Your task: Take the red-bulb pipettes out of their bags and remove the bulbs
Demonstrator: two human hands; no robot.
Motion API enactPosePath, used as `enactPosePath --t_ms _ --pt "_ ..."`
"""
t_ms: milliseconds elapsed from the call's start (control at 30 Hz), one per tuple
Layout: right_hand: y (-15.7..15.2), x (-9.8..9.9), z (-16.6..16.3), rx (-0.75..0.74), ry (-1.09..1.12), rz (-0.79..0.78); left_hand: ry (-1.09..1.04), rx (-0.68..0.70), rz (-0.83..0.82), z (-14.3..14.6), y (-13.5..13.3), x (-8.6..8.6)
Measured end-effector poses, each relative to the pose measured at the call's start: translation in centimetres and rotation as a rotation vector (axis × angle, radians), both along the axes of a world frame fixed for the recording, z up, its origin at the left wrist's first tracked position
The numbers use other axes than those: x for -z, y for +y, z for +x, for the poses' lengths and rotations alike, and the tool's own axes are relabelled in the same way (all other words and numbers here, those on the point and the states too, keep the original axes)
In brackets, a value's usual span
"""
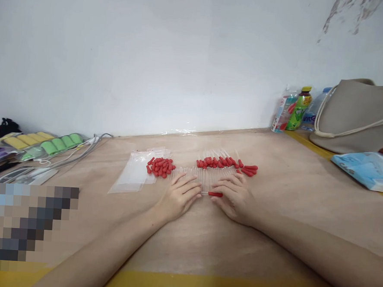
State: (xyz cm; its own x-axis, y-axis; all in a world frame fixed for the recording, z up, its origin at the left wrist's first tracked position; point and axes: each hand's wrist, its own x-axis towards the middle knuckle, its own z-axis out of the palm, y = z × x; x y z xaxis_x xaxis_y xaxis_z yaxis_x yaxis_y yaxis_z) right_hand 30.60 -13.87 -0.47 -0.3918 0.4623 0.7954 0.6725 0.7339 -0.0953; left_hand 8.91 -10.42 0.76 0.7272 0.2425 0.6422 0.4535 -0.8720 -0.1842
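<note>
Close in front of me, both hands are at one dropper, a clear glass tube (205, 193) with a red rubber bulb (214, 194) on its right end. My left hand (181, 195) is closed at the tube's left end. The bulb is pinched by my right hand (235, 197), partly hiding it. Just beyond my fingers lies a row of bare glass tubes (205, 177) side by side. Loose red bulbs (160, 166) are heaped left of the row. Behind it, several droppers with red bulbs (218, 162) lie together, tubes pointing away; a few rest further right.
Clear plastic bags (133, 174) lie left of the bulb heap. Cables (94, 144) and packs of green rollers (61, 144) are at the far left. Bottles (299, 109), a grey bag (358, 114) and a blue tissue pack (367, 169) stand or lie at the right, by the wall.
</note>
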Motion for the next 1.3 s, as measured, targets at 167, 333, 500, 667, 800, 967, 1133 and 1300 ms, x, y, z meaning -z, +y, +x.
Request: enactPosePath --t_ms 167,333,500,667,800,967,1133,1300 --pt "0.4 0.2 -0.5 0.005 -0.066 0.046 0.003 0.009 0.010 0.5 -0.3 -0.1" --pt "0.5 0.6 -0.4 -0.091 -0.105 0.054 0.049 0.030 -0.051 0.7 -0.7 -0.2" --pt "0.3 0.6 0.1 -0.159 -0.114 0.087 0.069 0.054 -0.144 0.6 -1.0 -0.3" --pt "0.0 0.4 0.3 -0.161 -0.140 0.177 0.073 0.067 -0.218 0.5 -1.3 -0.6" --pt "-0.1 0.4 0.6 -0.164 -0.184 0.221 0.089 0.074 -0.265 0.2 -1.4 -0.7" --pt "-0.4 0.0 1.0 -0.159 -0.241 0.282 0.096 0.090 -0.279 0.1 -1.4 -0.6" --pt "-0.6 -0.6 1.8 -0.152 -0.235 0.308 0.057 0.089 -0.279 -0.8 -1.0 -0.2" --pt "1.0 -0.9 4.3 0.110 0.042 0.202 -0.202 -0.026 -0.214 -2.0 0.0 0.2"
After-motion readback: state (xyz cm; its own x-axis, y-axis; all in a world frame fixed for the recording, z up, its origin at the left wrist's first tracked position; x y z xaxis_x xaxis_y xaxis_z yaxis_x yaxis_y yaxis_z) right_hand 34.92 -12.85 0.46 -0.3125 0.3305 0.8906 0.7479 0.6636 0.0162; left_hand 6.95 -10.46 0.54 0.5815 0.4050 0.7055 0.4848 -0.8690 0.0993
